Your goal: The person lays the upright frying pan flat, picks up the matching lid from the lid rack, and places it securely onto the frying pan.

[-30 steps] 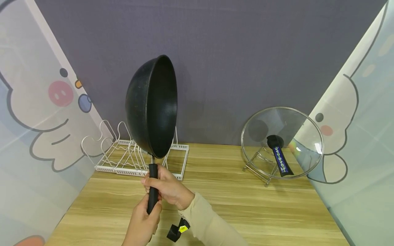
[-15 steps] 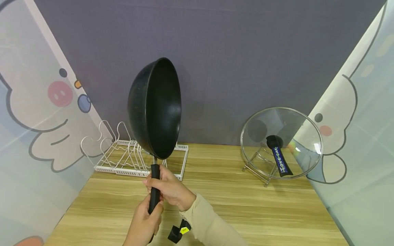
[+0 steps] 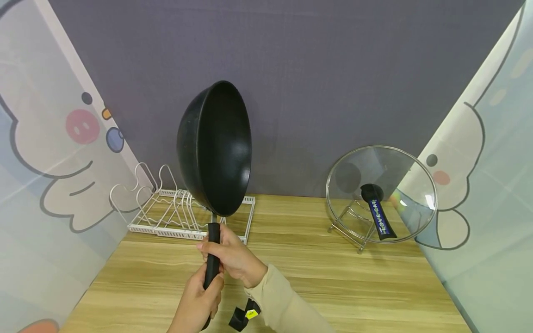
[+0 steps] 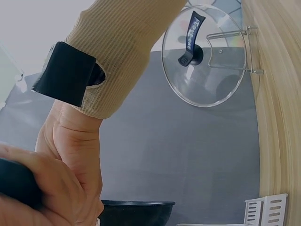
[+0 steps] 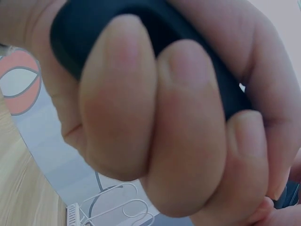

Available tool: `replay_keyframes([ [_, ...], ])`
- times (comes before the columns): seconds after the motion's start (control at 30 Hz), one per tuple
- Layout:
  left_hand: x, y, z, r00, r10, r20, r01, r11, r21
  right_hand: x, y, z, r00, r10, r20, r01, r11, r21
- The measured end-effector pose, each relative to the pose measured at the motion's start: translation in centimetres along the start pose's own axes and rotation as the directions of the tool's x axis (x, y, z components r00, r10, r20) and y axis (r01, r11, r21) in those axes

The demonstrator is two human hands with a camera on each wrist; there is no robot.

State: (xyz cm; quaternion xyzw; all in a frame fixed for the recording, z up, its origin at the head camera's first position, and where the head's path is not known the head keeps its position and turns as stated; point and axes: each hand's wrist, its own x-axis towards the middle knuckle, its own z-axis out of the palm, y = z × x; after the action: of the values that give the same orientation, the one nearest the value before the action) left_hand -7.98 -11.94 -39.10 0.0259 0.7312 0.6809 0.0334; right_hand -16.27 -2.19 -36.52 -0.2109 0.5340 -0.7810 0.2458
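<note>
The hands (image 3: 194, 297) (image 3: 237, 260) grip the wok (image 3: 216, 152) by its handle (image 3: 212, 266), 3 curled fingertips (image 5: 190, 66) clear only in the right wrist view.

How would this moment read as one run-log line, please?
left hand: grips wok handle; right hand: grips wok handle; wok: bowl above handle; glass lid: on wire stand

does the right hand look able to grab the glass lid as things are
Probably not: the right hand grips the wok handle. If freed, though, nothing visible seems to block its way to the glass lid.
</note>
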Motion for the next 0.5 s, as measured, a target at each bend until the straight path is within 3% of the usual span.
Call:
replay_keyframes([
  [0.2,0.16,-0.17,0.01,0.999,0.006,0.037,-0.005,1.0,-0.021,-0.1,0.1,-0.09,1.0,0.006,-0.03,-0.006,1.0,0.006],
  [0.5,0.23,-0.49,0.06,0.998,-0.027,0.061,0.03,0.999,-0.046,-0.36,0.26,-0.47,1.0,-0.026,-0.014,0.026,1.0,-0.005],
])
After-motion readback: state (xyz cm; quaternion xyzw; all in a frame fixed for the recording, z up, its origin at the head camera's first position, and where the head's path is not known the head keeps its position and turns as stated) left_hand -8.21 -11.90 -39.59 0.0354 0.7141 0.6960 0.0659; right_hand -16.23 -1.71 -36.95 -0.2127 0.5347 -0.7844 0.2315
